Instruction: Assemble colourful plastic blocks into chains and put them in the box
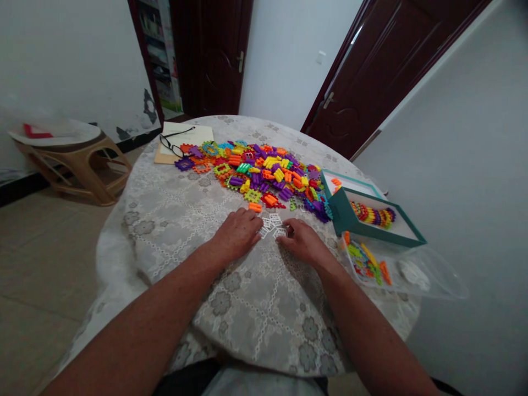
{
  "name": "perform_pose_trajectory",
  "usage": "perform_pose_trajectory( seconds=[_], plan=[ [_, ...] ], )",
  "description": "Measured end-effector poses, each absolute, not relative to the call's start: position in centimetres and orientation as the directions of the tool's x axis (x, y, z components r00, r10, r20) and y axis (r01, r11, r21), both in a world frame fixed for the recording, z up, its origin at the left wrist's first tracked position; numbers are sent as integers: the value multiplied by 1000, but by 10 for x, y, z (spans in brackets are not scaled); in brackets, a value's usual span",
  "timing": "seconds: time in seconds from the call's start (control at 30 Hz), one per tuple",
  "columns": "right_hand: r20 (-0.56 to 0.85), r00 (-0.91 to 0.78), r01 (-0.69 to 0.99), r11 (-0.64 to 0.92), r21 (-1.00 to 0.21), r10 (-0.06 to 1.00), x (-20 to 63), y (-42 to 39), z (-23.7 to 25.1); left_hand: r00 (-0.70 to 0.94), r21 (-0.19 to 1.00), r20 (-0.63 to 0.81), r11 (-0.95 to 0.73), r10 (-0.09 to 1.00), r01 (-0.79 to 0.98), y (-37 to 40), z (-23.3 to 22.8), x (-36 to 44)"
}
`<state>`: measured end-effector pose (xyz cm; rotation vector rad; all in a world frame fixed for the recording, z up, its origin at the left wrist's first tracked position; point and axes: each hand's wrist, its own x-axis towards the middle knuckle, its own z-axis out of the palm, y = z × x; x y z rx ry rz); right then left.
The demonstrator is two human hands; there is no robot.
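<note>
Resting palm-down on the round table, the left hand and right hand flank a small cluster of white interlocking pieces. Fingers of both hands are loosely curled and touch the cluster's edges; whether any single piece is pinched cannot be told.

Clearances:
- Just beyond the fingertips lies the pile of coloured blocks, its nearest orange piece just past the left fingers.
- Right of the right fingers, near but apart, stands a teal box with a row of joined coloured blocks inside.
- Nearer the person than the box, a clear plastic bag with a few blocks overhangs the table's right edge.
- Left of the left fingers and back toward the wrists, the tablecloth is bare to the rim.

Limits of view: the white pieces are small and partly covered by the fingers; their count is unclear. The near table rim is cut off behind the forearms.

Far beyond the pile, spectacles lie on a notebook. Surroundings: tiled floor, a wooden stool, white walls, dark doors.
</note>
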<state>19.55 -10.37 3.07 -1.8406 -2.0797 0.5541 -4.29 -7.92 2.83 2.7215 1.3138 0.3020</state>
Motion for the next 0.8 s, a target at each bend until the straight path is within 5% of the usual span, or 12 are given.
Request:
perform_pose_trajectory(
  seconds=[0.17,0.4,0.67,0.8],
  plan=[
    [-26,-146,882,118,-455,989,201,-102,33,617,182,142,-633,774,752,-79,28,-43],
    [-83,-215,774,118,-622,973,203,-105,28,611,197,130,-625,781,756,-80,30,-44],
    [-37,-177,886,143,-441,983,183,-106,32,615,203,135,-630,777,750,-79,29,-43],
    [-33,-164,877,130,-463,986,182,-107,33,617,178,135,-631,776,755,-79,29,-43]
  ],
)
